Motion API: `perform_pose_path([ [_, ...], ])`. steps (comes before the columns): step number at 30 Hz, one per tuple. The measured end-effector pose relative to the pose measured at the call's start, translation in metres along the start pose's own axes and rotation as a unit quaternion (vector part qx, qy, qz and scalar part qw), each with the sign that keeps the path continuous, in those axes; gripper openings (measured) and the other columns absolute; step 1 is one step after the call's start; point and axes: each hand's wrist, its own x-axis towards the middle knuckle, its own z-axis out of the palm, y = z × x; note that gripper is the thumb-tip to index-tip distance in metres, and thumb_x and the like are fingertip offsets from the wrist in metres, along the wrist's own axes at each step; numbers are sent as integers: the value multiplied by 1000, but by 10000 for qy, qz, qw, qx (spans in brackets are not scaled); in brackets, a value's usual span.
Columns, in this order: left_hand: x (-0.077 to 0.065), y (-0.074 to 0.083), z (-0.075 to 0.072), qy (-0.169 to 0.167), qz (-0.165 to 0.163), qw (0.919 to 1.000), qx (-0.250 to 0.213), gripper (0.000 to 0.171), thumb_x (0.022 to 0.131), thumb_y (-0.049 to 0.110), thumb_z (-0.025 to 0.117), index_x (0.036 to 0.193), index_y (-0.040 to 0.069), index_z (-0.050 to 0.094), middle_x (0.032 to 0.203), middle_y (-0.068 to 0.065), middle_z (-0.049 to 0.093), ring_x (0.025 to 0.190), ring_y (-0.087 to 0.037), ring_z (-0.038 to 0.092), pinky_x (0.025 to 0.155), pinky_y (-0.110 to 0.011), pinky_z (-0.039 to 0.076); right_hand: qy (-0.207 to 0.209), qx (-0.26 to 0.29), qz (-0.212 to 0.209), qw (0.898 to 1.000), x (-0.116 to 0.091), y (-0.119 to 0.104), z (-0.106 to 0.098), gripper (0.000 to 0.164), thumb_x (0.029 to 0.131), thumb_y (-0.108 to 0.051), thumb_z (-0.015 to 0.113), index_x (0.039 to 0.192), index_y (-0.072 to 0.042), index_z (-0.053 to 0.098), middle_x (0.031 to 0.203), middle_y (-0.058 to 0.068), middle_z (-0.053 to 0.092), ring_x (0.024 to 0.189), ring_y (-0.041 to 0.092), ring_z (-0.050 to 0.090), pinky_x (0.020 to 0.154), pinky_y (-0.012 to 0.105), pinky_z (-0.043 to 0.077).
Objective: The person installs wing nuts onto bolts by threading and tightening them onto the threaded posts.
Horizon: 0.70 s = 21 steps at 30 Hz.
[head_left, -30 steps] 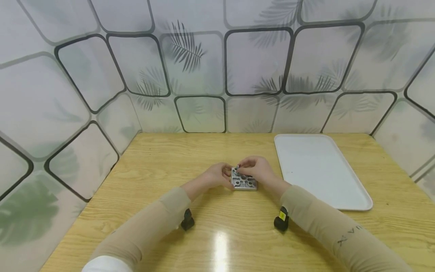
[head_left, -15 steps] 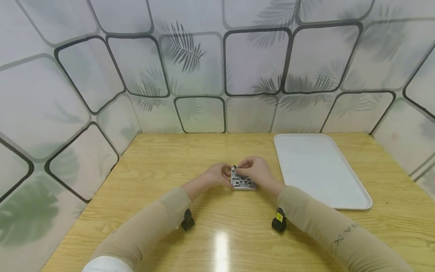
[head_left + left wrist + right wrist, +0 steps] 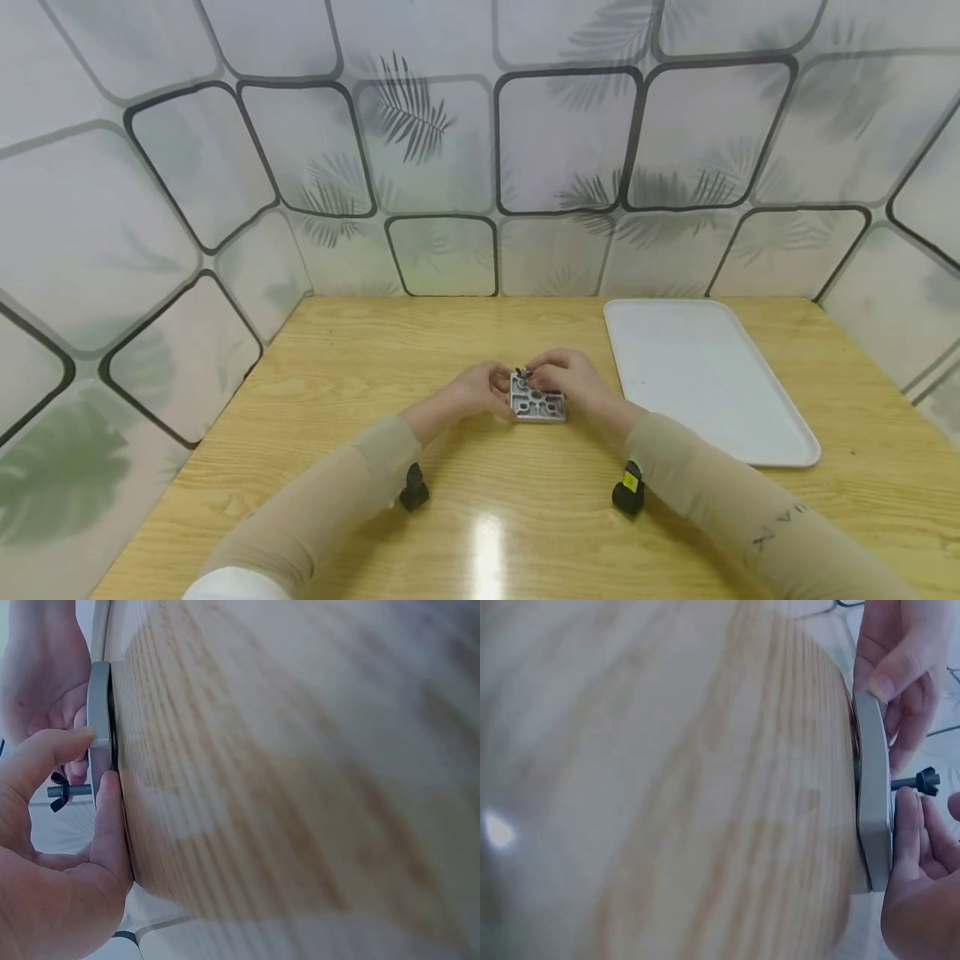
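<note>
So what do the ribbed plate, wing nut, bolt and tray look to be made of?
Plate: likely metal, maybe cast aluminium; silvery grey, ribs and round bosses.
Wing nut: black finish; coated metal or plastic, can't tell.
Bolt: probably steel, dark grey; threads visible.
Tray: probably plastic; smooth, white, rounded corners and lipped rim.

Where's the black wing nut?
In the left wrist view, the wing nut is at left, on the bolt at the metal plate, near the left hand.

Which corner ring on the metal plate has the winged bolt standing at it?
The far-left ring, beside the left hand: the winged bolt stands there. The two near rings show no bolt; the right hand covers the far-right corner.
</note>
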Motion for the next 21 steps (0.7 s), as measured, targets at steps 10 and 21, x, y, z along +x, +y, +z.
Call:
perform_pose_path([
  [10, 2, -2, 0, -13, -38, 10000, 58, 78, 79, -3, 87, 148, -4, 52, 125, -16, 68, 106, -22, 68, 101, -34, 57, -129, -94, 294, 9994, 1, -1, -1, 32, 105, -8, 59, 130, 10, 67, 134, 28, 68, 100, 12, 74, 94, 26, 62],
  [21, 0, 0, 0, 2, -64, 10000, 68, 79, 79, -2, 87, 149, -4, 51, 126, -16, 68, 107, -22, 67, 102, -35, 56, -134, -607, 188, 9979, 1, -1, -1, 34, 101, -17, 70, 130, 2, 71, 137, 22, 70, 128, 34, 63, 112, 47, 50],
])
